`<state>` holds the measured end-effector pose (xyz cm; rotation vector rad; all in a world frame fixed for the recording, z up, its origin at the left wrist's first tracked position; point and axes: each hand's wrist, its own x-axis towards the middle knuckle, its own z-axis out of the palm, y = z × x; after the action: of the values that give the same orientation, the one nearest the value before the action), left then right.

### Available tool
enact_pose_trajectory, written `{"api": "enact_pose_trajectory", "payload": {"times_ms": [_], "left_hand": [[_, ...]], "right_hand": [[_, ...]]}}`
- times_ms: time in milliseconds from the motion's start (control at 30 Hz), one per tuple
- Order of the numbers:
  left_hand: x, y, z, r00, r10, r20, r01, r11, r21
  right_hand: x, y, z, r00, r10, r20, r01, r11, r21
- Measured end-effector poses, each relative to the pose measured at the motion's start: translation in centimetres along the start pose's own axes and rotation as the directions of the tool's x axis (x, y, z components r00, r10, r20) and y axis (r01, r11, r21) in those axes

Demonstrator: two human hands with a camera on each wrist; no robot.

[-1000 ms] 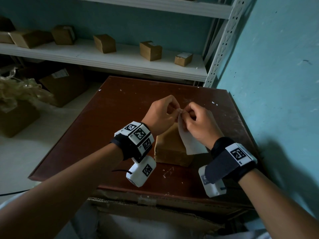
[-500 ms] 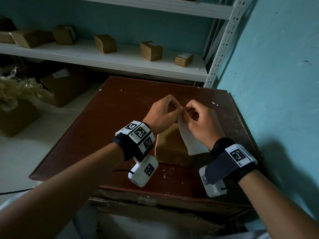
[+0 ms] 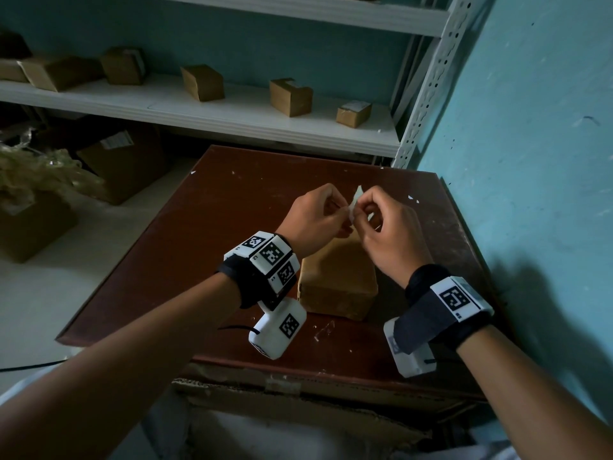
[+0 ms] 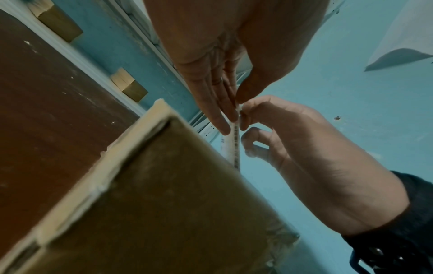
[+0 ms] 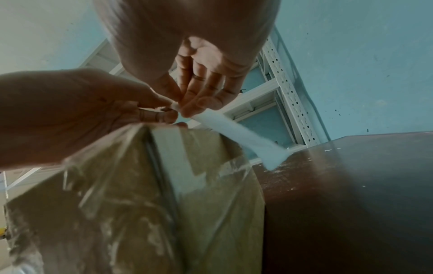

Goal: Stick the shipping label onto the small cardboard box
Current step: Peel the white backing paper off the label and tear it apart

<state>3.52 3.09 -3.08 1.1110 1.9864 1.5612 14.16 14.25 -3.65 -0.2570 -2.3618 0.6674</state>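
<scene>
A small brown cardboard box (image 3: pixel 338 280) with clear tape on it stands on the dark red table (image 3: pixel 212 234), just below my hands. Both hands meet above the box's far end. My left hand (image 3: pixel 345 215) and my right hand (image 3: pixel 360 210) each pinch the top edge of the white shipping label (image 3: pixel 355 202). In the left wrist view the label (image 4: pixel 235 146) shows edge-on, hanging beside the box (image 4: pixel 164 204). In the right wrist view the label (image 5: pixel 241 138) slants down past the box (image 5: pixel 140 204) towards the table, clear of the box top.
A white shelf (image 3: pixel 232 124) behind the table carries several small cardboard boxes. A teal wall (image 3: pixel 530 161) runs close along the table's right side. A larger box (image 3: pixel 122 161) sits on the floor at left. Torn cardboard (image 3: pixel 298 403) lies under the table's near edge.
Both hands have shifted slightly away from me while still pinching the label. The sheet no longer hangs below my right hand in the head view; a corner now pokes up above the fingers.
</scene>
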Motion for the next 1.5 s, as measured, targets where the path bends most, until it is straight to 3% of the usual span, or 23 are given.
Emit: {"api": "enact_pose_trajectory", "payload": {"times_ms": [433, 1500], "left_hand": [[-0.02, 0.11, -0.10, 0.999, -0.052, 0.007, 0.052, 0.999, -0.017], [0.12, -0.11, 0.00, 0.998, 0.022, -0.067, -0.022, 1.000, 0.002]], "right_hand": [[-0.02, 0.42, 0.14, 0.997, -0.049, 0.064, 0.053, 0.997, -0.064], [-0.05, 0.31, -0.23, 0.999, 0.035, -0.018, -0.036, 0.998, -0.055]]}}
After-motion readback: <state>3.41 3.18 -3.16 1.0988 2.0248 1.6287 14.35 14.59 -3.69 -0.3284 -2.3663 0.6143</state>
